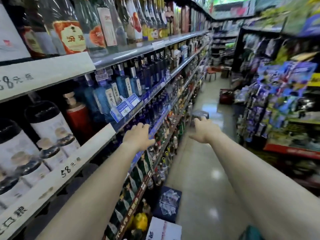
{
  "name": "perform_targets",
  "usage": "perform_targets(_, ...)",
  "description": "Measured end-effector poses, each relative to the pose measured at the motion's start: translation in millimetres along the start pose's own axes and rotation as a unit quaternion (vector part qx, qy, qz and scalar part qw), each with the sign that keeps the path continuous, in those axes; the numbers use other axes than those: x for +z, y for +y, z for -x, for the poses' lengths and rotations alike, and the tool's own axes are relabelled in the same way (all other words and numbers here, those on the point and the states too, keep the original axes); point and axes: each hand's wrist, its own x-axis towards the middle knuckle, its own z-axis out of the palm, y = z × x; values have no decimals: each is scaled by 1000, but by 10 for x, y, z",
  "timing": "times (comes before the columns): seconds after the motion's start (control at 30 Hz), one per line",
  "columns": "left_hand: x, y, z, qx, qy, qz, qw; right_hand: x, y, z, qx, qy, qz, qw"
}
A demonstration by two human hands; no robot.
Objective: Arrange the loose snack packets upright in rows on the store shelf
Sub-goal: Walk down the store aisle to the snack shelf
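Note:
Both my arms stretch forward down a store aisle. My right hand (203,129) grips a small dark packet or box (200,114) with a pale top, held out over the aisle floor; motion blur hides its print. My left hand (138,135) hovers with fingers spread just in front of a shelf edge (156,129) with a blue price strip, holding nothing. That left shelving carries liquor bottles, not snacks. Snack packets (280,94) in blue and purple hang and stand on the rack at the right, a good way from both hands.
Tall shelving of bottles (121,87) runs along the left. A dark blue carton (168,203) and a white box (164,229) stand on the floor near my feet. A red basket (226,97) and a stool (211,72) sit farther down the tiled aisle.

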Motion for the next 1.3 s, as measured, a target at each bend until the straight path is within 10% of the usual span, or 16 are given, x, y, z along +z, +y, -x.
perform_targets(0.5, 440, 1207, -1291, 171, -35, 59, 983, 202, 1210, -56, 208, -17, 22, 978)
perform_targets(1.3, 814, 3531, -4769, 204, -70, 38, 976, 156, 3860, -3145, 183, -36, -19, 982)
